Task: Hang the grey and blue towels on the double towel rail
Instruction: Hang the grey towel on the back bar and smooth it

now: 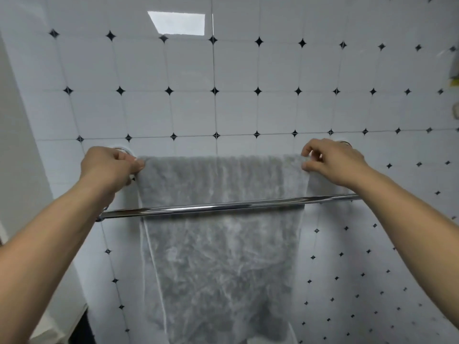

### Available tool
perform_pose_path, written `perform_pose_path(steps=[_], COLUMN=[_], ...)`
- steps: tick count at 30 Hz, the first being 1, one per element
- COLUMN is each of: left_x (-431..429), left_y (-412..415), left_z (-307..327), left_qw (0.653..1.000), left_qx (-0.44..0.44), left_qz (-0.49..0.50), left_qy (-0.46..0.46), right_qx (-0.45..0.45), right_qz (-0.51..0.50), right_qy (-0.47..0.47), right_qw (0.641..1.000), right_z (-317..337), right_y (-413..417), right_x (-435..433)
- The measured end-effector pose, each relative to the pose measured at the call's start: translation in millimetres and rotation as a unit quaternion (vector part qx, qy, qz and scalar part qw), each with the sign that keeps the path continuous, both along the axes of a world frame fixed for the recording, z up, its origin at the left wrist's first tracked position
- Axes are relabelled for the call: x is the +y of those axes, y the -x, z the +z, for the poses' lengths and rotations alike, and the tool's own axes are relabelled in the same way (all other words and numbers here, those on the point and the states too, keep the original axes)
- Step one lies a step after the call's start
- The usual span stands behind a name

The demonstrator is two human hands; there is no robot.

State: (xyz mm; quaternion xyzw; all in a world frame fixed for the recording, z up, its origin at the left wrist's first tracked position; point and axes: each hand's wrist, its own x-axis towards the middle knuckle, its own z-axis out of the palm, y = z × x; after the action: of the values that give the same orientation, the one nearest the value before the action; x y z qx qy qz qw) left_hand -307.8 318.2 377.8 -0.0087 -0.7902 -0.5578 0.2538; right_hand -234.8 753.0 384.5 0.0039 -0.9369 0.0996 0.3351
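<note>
A grey towel [221, 256] hangs over the back bar of the double towel rail, close to the tiled wall, and drops down behind the chrome front bar [223, 207]. My left hand [109, 167] pinches the towel's top left corner at the back bar. My right hand [332, 162] pinches the top right edge between thumb and fingers. The front bar is bare and runs across in front of the towel. No blue towel is in view. The back bar itself is hidden under the towel.
White wall tiles [236, 110] with small black diamond insets fill the background. A chrome rail mount [345, 144] shows behind my right hand. A pale wall or door edge [19, 145] stands at the left.
</note>
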Motion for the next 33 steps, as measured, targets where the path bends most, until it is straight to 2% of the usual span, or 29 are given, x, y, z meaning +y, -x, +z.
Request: perform_pose_path(steps=[3,6,10,14,18,22,24,26,30,33], left_x=[0,-6,-1,8,6,2,-1,-4,-12,-4], left_y=[-1,-2,-5,-9,-14,-13,-13,-9,11,17], left_z=[0,2,2,-11,-23,-25,-21,-11,20,27], left_qw=[1.000,0.999,1.000,1.000,0.994,0.992,0.990,0.990,0.997,0.993], left_qx=[0.002,0.010,0.012,-0.004,-0.060,-0.038,-0.016,0.006,0.043,0.030], left_qz=[0.020,0.050,0.020,-0.016,-0.076,-0.025,0.011,0.018,0.014,0.024], left_qy=[-0.011,-0.012,-0.016,0.014,0.048,0.115,0.142,0.140,0.068,0.108], right_qx=[-0.028,-0.069,-0.059,-0.030,-0.066,-0.125,-0.117,-0.101,-0.096,-0.122], right_qz=[-0.038,-0.049,-0.051,-0.059,-0.057,-0.022,0.013,0.030,0.027,0.031], right_qy=[-0.083,-0.101,-0.039,0.057,0.161,0.289,0.350,0.371,0.382,0.380], right_qw=[0.995,0.991,0.996,0.996,0.983,0.949,0.929,0.923,0.919,0.916], right_z=[6,19,29,10,-7,-17,-20,-20,-16,-20], right_y=[5,-3,-10,-6,-7,-2,-1,-4,-9,-10], right_x=[-7,5,19,9,4,-8,-12,-11,4,7])
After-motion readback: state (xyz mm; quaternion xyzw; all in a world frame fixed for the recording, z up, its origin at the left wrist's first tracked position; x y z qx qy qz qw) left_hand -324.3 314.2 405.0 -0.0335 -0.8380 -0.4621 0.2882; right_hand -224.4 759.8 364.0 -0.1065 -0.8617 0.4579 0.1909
